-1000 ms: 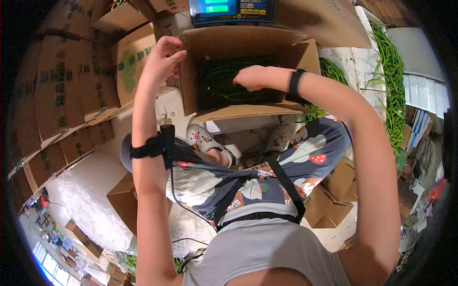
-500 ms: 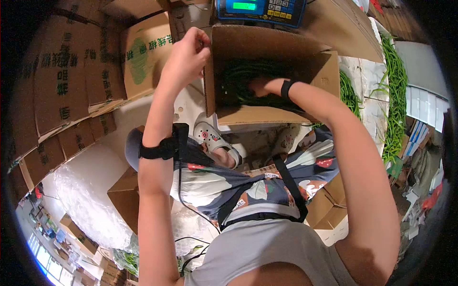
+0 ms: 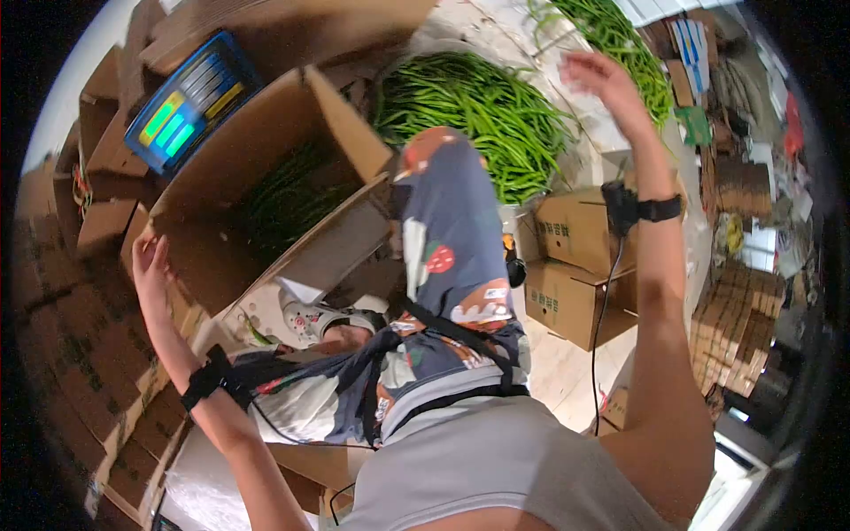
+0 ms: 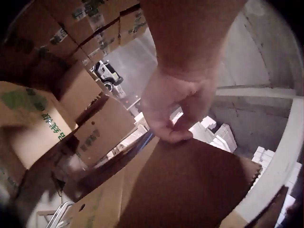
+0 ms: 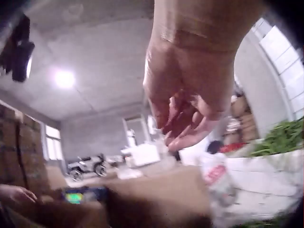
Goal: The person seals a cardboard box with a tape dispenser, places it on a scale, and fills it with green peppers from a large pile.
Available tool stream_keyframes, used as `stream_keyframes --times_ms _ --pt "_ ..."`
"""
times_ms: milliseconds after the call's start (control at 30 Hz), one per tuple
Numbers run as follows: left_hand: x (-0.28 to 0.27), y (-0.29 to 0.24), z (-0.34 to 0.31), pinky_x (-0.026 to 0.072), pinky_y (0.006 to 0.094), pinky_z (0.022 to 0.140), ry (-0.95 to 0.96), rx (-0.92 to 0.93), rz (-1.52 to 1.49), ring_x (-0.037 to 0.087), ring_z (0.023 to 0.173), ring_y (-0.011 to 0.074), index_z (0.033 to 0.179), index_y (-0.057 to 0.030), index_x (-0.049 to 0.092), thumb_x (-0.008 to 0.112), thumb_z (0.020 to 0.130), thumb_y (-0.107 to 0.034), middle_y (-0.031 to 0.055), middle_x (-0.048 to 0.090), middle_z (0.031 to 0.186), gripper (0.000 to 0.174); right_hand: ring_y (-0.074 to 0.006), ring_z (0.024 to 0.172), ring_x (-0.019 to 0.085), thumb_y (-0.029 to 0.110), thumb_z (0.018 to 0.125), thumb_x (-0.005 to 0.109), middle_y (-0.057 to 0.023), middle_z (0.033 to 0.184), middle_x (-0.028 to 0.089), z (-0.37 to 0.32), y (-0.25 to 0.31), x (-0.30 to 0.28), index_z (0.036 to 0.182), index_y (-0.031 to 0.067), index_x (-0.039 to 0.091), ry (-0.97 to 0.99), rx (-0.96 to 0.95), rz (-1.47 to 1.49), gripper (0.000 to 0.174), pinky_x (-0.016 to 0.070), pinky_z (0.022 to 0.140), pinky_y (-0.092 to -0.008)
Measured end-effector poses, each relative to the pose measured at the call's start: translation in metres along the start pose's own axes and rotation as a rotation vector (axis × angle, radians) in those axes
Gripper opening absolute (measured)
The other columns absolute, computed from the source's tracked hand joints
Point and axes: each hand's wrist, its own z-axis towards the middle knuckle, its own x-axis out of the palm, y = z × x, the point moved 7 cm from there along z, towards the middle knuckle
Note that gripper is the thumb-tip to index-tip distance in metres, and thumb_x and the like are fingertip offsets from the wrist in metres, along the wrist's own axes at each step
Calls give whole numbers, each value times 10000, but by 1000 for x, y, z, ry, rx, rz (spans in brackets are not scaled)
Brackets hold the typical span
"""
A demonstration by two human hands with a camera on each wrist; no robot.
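Note:
My left hand (image 3: 152, 274) is at the left corner of an open cardboard box (image 3: 217, 186). In the left wrist view its loosely bent fingertips are right at the top edge of a cardboard flap (image 4: 185, 180). Long green chili peppers (image 3: 288, 199) lie in shadow inside the box. Off to the right, my right hand (image 3: 606, 81) is raised in the air, blurred and holding nothing. Its fingers hang loosely bent in the right wrist view. Nearest to it are a large heap of bright green chili peppers (image 3: 478, 119) and a second long pile (image 3: 633, 57) behind.
A blue scale with a lit display (image 3: 190, 102) stands beyond the box. Stacked cartons (image 3: 66, 354) line the left side. Smaller cartons (image 3: 567, 296) sit right of the person's raised knee (image 3: 443, 177). Cables run from both wrist straps.
My right hand has left the inside of the box and swung out to the right, empty. The left hand stays near the box's left edge. The head view has turned toward the right.

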Motion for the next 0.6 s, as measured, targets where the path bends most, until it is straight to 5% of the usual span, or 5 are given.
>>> stream_keyframes --times_ms 100,167,233,367,600 --pt "4 4 -3 302 189 407 27 -91 -80 403 536 25 1059 -113 480 559 832 -112 -20 524 839 240 -162 891 568 252 718 651 -110 957 599 -28 -184 -13 1065 -30 521 -59 393 67 466 457 736 -278" --pt "5 9 -1 316 182 407 65 -42 -104 437 552 26 1076 -102 468 545 840 -110 -17 502 837 248 -209 878 578 303 661 696 -153 996 584 -35 -258 5 1097 -50 486 -83 381 -159 599 460 747 -321" --pt "10 3 -3 363 168 395 70 -41 -96 384 485 11 1029 -116 461 538 848 -129 -32 444 801 197 -305 1035 494 368 613 727 -228 1163 470 -42 -277 42 1217 -46 366 -65 456 -201 816 402 866 -389" --pt "21 -19 -17 345 171 399 -48 -109 -24 386 474 22 1028 -111 450 549 844 -153 -35 459 813 213 -402 1256 132 453 515 768 -233 1369 127 -23 -290 125 1349 27 81 14 140 -705 1162 171 1029 -445" --pt "20 -20 -19 329 173 410 -61 -123 51 373 450 14 1020 -110 460 556 842 -165 -36 470 786 210 -338 1206 219 354 481 783 -142 1323 226 36 -301 154 1313 56 221 -24 86 -565 1047 273 974 -449"
